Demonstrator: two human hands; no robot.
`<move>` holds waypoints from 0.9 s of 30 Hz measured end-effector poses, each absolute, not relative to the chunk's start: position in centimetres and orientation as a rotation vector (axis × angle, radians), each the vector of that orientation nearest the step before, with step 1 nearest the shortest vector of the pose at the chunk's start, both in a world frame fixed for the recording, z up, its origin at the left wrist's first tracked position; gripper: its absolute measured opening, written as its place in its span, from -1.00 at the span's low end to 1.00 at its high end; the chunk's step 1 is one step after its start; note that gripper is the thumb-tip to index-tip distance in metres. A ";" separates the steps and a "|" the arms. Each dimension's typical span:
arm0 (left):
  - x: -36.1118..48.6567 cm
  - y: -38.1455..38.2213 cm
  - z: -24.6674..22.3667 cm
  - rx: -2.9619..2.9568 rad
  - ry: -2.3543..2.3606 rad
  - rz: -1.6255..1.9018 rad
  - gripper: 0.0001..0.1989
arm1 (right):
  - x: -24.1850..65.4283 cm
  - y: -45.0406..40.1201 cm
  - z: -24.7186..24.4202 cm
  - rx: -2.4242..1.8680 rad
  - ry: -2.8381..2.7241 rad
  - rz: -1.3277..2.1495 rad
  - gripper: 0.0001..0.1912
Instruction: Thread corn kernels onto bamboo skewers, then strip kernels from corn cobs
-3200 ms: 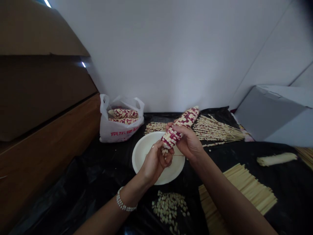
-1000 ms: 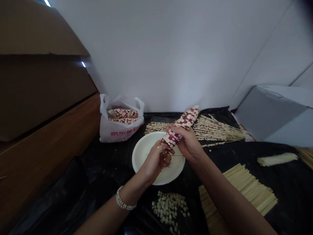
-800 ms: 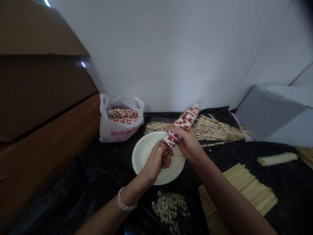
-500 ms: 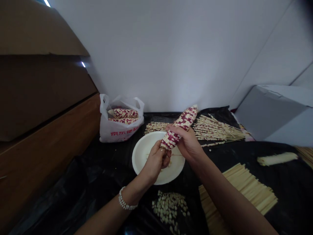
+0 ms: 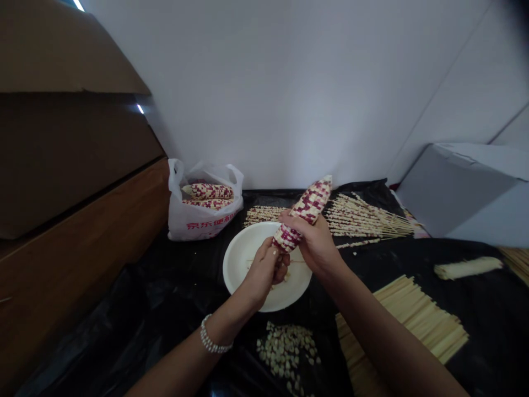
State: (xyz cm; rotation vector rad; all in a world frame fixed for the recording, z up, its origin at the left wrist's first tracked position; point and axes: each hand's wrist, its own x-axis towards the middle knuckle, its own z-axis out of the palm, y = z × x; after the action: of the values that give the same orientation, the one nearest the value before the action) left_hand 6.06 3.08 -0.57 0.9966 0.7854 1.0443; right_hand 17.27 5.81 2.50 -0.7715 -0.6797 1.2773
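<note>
A corn cob (image 5: 309, 203) with cream and dark red kernels is held slanting up and right, over a white bowl (image 5: 236, 264). My left hand (image 5: 264, 270) is closed round its lower end, thumb on top. Around its middle wraps my right hand (image 5: 316, 242), with the thumb lying across the kernels. In the bowl, partly hidden by my hands, lie a few loose kernels and a thin stick. Loose kernels (image 5: 287, 350) are heaped on the black plastic sheet (image 5: 173, 309) in front of the bowl.
A white plastic bag (image 5: 198, 223) with more cobs stands behind left. Sticks threaded with kernels (image 5: 355, 218) lie behind the bowl. At right are a bundle of bare sticks (image 5: 425, 320), a stripped cob (image 5: 469, 267) and a white box (image 5: 463, 193). Cardboard boxes (image 5: 74, 160) line the left.
The cob has shifted slightly left and appears turned a little in my hands. Both hands keep their hold; the surroundings look unchanged.
</note>
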 end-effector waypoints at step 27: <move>5.6 2.9 0.4 0.718 0.648 0.944 -0.83 | 17.6 6.1 3.2 -0.707 -0.578 1.356 -0.74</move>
State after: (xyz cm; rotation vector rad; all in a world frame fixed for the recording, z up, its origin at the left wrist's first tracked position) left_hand 5.57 2.95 0.35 0.7183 0.6477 0.9440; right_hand 17.63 6.10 3.23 -0.7073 -0.5781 1.3557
